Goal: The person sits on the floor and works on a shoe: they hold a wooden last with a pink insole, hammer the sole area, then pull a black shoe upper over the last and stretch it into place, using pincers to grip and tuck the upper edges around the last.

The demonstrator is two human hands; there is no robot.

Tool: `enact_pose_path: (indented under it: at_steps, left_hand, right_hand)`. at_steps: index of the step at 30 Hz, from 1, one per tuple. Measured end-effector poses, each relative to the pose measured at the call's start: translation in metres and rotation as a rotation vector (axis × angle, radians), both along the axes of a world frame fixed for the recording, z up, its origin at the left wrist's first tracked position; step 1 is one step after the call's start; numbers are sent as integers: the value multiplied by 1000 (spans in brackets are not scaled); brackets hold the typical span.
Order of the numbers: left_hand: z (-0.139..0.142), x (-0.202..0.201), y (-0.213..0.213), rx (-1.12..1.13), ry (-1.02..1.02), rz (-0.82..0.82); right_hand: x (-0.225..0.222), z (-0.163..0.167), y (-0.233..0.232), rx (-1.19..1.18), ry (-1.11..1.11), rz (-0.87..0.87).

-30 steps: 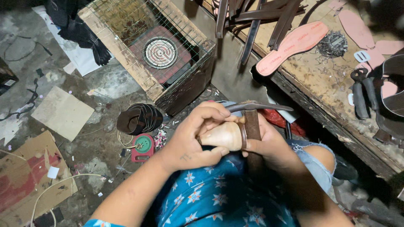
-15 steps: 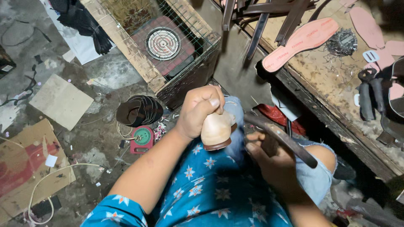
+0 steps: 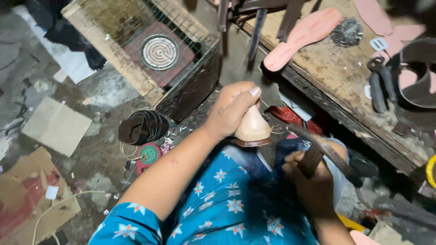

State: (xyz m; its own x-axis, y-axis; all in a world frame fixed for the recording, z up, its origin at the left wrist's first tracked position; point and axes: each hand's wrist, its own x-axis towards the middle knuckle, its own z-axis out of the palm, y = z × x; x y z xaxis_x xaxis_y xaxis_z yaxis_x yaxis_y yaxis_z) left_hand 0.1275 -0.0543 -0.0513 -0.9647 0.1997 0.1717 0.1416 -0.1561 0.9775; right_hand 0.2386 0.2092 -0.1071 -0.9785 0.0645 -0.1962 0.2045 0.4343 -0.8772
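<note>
1. Cluttered floor (image 3: 81, 90) lies below; wooden surface (image 3: 336, 68) at 2 o'clock.
2. Left hand (image 3: 231, 109), grip closed on the tan shoe last (image 3: 253, 129), holds it on the knee as before.
3. Right hand (image 3: 309, 181), closed around the hammer (image 3: 327, 154), has dropped toward 5 o'clock.

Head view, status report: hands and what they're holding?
Left hand clamped on tan shoe last, upright on lap. Right hand gripping hammer, raised beside it. Nothing between them.
</note>
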Motion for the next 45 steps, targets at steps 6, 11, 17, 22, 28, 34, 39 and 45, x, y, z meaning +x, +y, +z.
enact_pose_path:
  at_steps: [6,11,17,22,28,34,39,45]
  left_hand:
    - [1,-14,65,-285,526,-132]
    - [-19,-1,115,-782,739,-302]
    - [-53,-25,148,-968,522,-609]
    - [-63,-38,152,-1025,409,-691]
    - [-68,-37,153,-1045,424,-672]
    - [-69,-39,154,-1087,394,-689]
    - [-68,-37,155,-1078,372,-701]
    - [-64,-34,157,-1126,386,-664]
  right_hand:
    - [-17,42,19,-450,186,-175]
    - [-8,36,56,-308,92,-412]
    - [38,14,94,149,238,-415]
    - [66,13,111,190,-136,-308]
    - [70,5,101,353,120,-218]
    - [59,4,99,530,336,-74]
    - [65,15,94,494,370,-110]
    - [61,12,89,546,228,-79]
